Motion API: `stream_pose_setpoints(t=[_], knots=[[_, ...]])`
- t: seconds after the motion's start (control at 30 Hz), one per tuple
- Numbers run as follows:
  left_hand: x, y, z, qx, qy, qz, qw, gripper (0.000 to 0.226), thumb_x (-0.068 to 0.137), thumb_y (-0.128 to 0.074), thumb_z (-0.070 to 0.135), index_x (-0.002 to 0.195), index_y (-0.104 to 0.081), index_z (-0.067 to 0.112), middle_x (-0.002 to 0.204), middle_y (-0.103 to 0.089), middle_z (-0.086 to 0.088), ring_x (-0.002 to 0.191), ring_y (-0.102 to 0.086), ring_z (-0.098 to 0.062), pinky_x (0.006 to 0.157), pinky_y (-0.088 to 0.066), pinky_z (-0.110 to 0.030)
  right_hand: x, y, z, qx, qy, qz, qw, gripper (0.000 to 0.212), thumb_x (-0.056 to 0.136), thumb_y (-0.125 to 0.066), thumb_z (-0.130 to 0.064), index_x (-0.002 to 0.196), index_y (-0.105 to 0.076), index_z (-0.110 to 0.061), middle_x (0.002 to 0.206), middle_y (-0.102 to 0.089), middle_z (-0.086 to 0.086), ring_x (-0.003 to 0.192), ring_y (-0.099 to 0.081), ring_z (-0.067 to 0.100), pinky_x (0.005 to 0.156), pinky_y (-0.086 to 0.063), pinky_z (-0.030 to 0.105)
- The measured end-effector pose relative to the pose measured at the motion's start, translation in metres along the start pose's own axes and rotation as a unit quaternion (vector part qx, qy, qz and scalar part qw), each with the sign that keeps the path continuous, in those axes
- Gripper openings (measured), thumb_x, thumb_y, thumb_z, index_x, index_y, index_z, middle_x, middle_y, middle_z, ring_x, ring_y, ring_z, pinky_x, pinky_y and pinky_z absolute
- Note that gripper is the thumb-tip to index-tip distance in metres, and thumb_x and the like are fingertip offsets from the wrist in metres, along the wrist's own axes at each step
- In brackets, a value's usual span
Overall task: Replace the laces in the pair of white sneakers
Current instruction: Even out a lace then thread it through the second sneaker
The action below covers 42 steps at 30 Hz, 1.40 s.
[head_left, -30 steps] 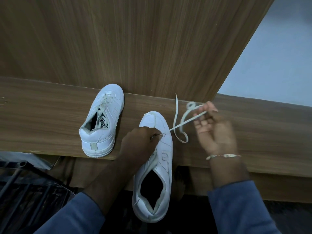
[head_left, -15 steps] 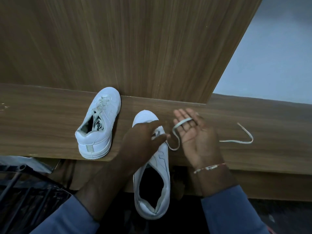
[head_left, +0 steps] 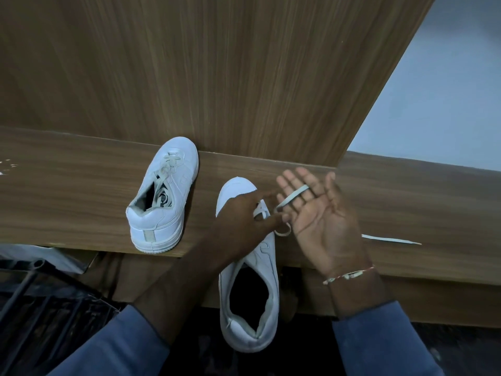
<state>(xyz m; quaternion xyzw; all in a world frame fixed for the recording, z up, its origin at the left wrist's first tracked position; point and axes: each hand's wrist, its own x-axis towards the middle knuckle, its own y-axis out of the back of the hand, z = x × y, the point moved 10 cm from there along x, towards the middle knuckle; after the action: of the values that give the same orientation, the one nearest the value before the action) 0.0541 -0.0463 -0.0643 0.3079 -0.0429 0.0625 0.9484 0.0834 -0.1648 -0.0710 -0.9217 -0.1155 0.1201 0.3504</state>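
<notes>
Lace point(head_left: 294, 195) draped across spread fingers of palm-up right hand point(head_left: 322, 226); left hand point(head_left: 244, 221) on near sneaker point(head_left: 267, 256), grip on lace unclear.

You wore a long-sleeved top in a dull, dusty blue. Its left sleeve point(head_left: 108, 346) ended partway along the forearm, with a slightly darker line at the edge of the cuff. Its right sleeve point(head_left: 379, 340) ended in a plain cuff a little short of the wrist. Around your right wrist ran a thin thread bracelet point(head_left: 349, 274), pale with a reddish strand and small light pieces strung on it.
</notes>
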Motion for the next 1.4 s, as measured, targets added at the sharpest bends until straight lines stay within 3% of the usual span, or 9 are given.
stream_pose_setpoints(t=[0.27, 0.47, 0.67, 0.8, 0.93, 1.07, 1.2, 1.3, 1.4], knots=[[0.0, 0.005, -0.013, -0.015, 0.029, -0.001, 0.999, 0.024, 0.091, -0.06, 0.037, 0.072, -0.066, 0.023, 0.071, -0.066, 0.006, 0.064, -0.055, -0.003, 0.056, -0.036, -0.011, 0.001, -0.011, 0.014, -0.005, -0.011, -0.034, 0.999, 0.06, 0.099, -0.036, -0.045, 0.138, -0.046, -0.002, 0.137, -0.058, 0.016, 0.125, -0.058, 0.024, 0.102, -0.047, 0.034], [0.0, 0.008, -0.012, -0.003, 0.026, -0.005, 1.0, 0.026, 0.095, -0.054, 0.033, 0.077, -0.064, 0.017, 0.072, -0.063, 0.004, 0.066, -0.055, -0.008, 0.058, -0.037, -0.006, 0.009, 0.061, -0.069, 0.087, 0.138, 0.143, 0.976, 0.014, 0.099, -0.043, -0.031, 0.101, -0.053, -0.021, 0.135, -0.056, 0.014, 0.124, -0.057, 0.027, 0.111, -0.037, 0.043], [0.001, 0.01, -0.012, -0.004, 0.033, 0.02, 0.999, 0.027, 0.096, -0.051, 0.036, 0.081, -0.064, 0.017, 0.068, -0.059, 0.011, 0.064, -0.053, -0.003, 0.057, -0.036, -0.008, -0.003, 0.056, 0.008, -0.278, -0.089, 0.121, 0.949, 0.063, 0.09, -0.038, -0.069, 0.145, -0.033, -0.038, 0.124, -0.059, 0.022, 0.101, -0.068, 0.034, 0.084, -0.057, 0.045], [0.0, -0.002, -0.014, -0.001, -0.004, -0.018, 1.0, 0.021, 0.094, -0.054, 0.038, 0.082, -0.065, 0.026, 0.074, -0.065, 0.011, 0.071, -0.057, -0.003, 0.069, -0.045, -0.023, -0.008, 0.022, 0.01, -0.37, -0.025, 0.063, 0.926, 0.034, 0.097, -0.036, -0.06, 0.118, -0.056, -0.042, 0.108, -0.074, 0.005, 0.105, -0.068, 0.017, 0.102, -0.047, 0.041], [-0.002, -0.007, -0.006, 0.016, -0.058, -0.041, 0.997, 0.013, 0.094, -0.055, 0.032, 0.088, -0.066, 0.03, 0.076, -0.067, 0.014, 0.07, -0.06, -0.004, 0.072, -0.05, -0.033, -0.01, -0.01, 0.035, -0.426, -0.001, -0.036, 0.904, 0.04, 0.098, -0.039, -0.056, 0.12, -0.068, -0.038, 0.123, -0.067, -0.009, 0.119, -0.058, 0.003, 0.108, -0.041, 0.033], [-0.001, -0.006, -0.009, 0.028, -0.062, -0.032, 0.997, 0.017, 0.093, -0.056, 0.034, 0.077, -0.061, 0.031, 0.062, -0.058, 0.012, 0.062, -0.053, -0.005, 0.066, -0.046, -0.029, -0.003, 0.008, 0.021, -0.358, 0.02, 0.065, 0.931, 0.029, 0.096, -0.053, -0.044, 0.094, -0.077, -0.027, 0.107, -0.074, 0.001, 0.106, -0.066, 0.014, 0.101, -0.048, 0.04], [-0.001, -0.002, -0.013, 0.003, -0.036, -0.02, 0.999, 0.022, 0.094, -0.056, 0.032, 0.073, -0.06, 0.029, 0.059, -0.055, 0.016, 0.063, -0.052, 0.0, 0.057, -0.035, -0.01, 0.01, 0.053, -0.037, -0.17, 0.093, 0.171, 0.966, 0.021, 0.102, -0.046, -0.025, 0.097, -0.065, -0.018, 0.107, -0.07, 0.001, 0.102, -0.065, 0.015, 0.084, -0.047, 0.029], [0.0, 0.006, -0.036, -0.137, 0.054, 0.044, 0.988, 0.023, 0.094, -0.054, 0.027, 0.075, -0.064, 0.021, 0.061, -0.057, 0.01, 0.052, -0.048, -0.002, 0.053, -0.038, -0.015, 0.0, 0.106, -0.077, -0.042, 0.132, 0.275, 0.951, 0.017, 0.1, -0.048, -0.016, 0.112, -0.06, -0.018, 0.091, -0.069, -0.005, 0.091, -0.066, 0.01, 0.101, -0.044, 0.031], [-0.002, 0.01, -0.059, -0.291, 0.147, 0.1, 0.94, 0.023, 0.096, -0.051, 0.027, 0.078, -0.062, 0.021, 0.056, -0.054, 0.008, 0.045, -0.042, -0.004, 0.051, -0.036, -0.025, -0.011, 0.132, -0.086, -0.004, 0.145, 0.321, 0.936, 0.033, 0.099, -0.047, -0.016, 0.131, -0.053, -0.011, 0.105, -0.066, -0.001, 0.108, -0.064, 0.015, 0.112, -0.038, 0.034]])
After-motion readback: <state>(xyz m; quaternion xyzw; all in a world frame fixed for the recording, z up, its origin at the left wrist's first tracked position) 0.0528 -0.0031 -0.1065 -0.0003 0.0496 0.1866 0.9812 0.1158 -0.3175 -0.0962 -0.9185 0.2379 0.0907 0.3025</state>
